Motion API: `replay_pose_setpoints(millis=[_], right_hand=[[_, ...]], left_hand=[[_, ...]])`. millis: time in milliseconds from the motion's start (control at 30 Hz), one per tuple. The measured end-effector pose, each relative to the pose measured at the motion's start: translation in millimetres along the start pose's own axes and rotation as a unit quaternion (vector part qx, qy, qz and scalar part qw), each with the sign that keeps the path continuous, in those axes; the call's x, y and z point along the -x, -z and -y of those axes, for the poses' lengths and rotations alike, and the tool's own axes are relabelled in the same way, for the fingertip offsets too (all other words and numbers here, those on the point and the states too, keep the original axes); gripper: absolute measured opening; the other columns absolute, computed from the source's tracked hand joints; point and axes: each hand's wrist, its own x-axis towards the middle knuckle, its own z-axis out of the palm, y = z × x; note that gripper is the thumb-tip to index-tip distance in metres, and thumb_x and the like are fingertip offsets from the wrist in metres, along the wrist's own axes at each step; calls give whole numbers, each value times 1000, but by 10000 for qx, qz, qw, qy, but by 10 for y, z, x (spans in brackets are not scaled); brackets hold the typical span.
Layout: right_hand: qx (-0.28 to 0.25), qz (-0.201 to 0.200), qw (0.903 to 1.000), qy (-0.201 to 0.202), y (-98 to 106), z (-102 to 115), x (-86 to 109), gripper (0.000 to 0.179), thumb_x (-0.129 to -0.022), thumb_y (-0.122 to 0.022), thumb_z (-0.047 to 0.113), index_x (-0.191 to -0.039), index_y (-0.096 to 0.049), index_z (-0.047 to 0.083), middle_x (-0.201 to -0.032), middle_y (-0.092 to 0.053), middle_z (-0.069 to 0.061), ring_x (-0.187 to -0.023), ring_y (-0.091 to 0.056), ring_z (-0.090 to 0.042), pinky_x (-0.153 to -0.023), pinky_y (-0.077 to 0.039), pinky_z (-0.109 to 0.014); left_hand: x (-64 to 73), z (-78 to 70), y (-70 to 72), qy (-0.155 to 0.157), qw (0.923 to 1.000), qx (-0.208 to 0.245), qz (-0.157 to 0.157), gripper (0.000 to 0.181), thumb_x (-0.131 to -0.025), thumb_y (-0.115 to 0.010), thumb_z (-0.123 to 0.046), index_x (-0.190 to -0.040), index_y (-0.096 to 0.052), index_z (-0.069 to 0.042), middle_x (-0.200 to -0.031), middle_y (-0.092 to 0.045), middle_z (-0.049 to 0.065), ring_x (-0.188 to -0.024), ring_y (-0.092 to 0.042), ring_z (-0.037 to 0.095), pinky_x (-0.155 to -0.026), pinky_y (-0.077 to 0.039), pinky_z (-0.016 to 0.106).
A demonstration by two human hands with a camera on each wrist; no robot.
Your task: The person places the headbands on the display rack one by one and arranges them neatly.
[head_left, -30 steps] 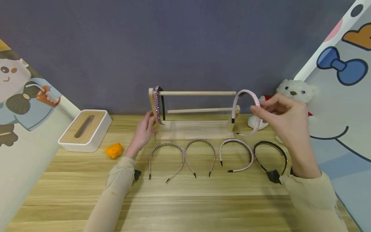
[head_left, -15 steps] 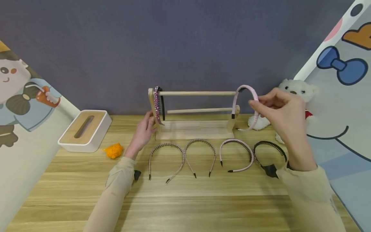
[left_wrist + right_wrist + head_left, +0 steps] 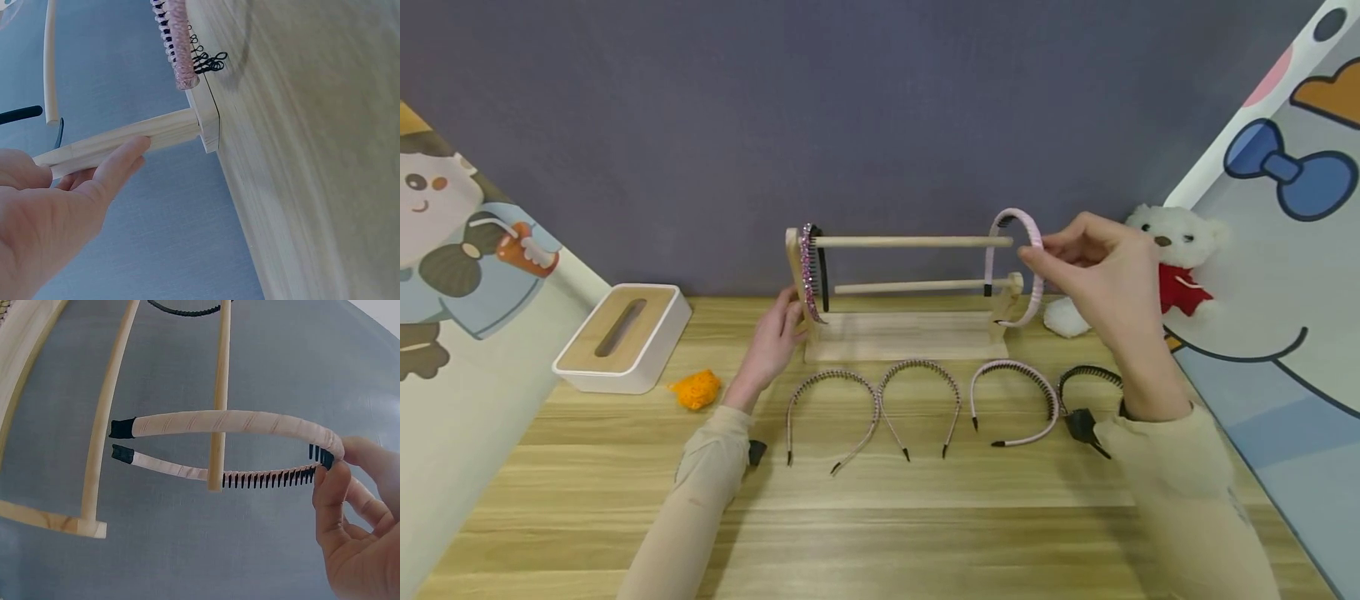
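My right hand [image 3: 1105, 271] pinches a pink fabric-wrapped headband [image 3: 1036, 287] by its top. The headband hangs upright at the right end of the rack's upper rod [image 3: 917, 242]. In the right wrist view, the rod's free end [image 3: 215, 465] lies between the two sides of the pink headband [image 3: 250, 421], whose black tips point toward the lower rod [image 3: 103, 437]. My left hand [image 3: 772, 335] grips the left upright of the wooden rack [image 3: 910, 335]; the left wrist view shows thumb and fingers around this upright [image 3: 125, 140]. A glittery pink headband [image 3: 808, 271] hangs at the upper rod's left end.
In front of the rack lie two thin toothed headbands [image 3: 833, 373] [image 3: 919, 362], a pink headband [image 3: 1051, 408] and a black one [image 3: 1086, 371] partly behind my right wrist. A tissue box [image 3: 617, 337] and an orange bundle [image 3: 697, 390] sit left. A plush bear [image 3: 1176, 242] sits right.
My right hand has moved left and slightly up, bringing the pink headband from right of the rack onto the upper rod's end. My left hand has stayed on the upright.
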Motion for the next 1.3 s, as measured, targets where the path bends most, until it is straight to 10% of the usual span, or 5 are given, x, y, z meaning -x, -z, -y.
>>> replay_pose_setpoints(millis=[1300], right_hand=[[-283,686,9969,257,-936,259,-186,21,-92,-89,22,-92,-77,5,-83,-77,-5,-70,-70,-13,-53,-55,-19]], left_hand=[[-6,25,-3,43,9999,140,9,49,-119,-32,-15,-164,-31,4,-157,-44,35,-143,-47,54,-110,-56,52]])
